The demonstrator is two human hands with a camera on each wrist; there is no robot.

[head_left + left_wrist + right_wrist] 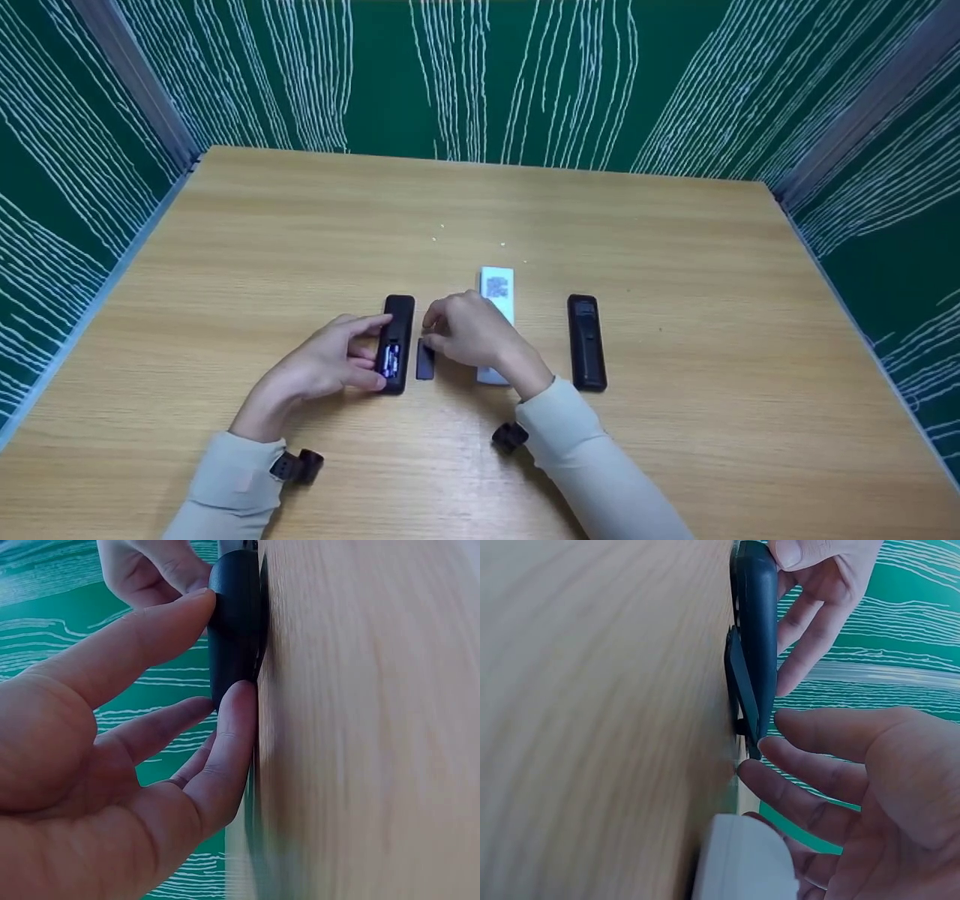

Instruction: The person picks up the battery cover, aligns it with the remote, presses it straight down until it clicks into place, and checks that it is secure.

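Just left of centre in the head view, a black remote [403,319] lies on the bench [720,450], its battery compartment [394,342] uncovered. The left hand [319,367], half open, grips the remote between thumb and fingertips. The right hand [480,330], fingers partly curled, is at the upper end of the loose cover [425,364], just right of the remote; whether it has hold of the cover cannot be told. The cover appears tilted in the right wrist view and could slip if poorly pinched, or jam if set crooked; a careless turn of the remote might spill its cells. Batteries [391,361] glint in the compartment, their number unclear. A white device [498,289] lies partly behind the right hand; 1 more black remote [587,343] lies right of centre.
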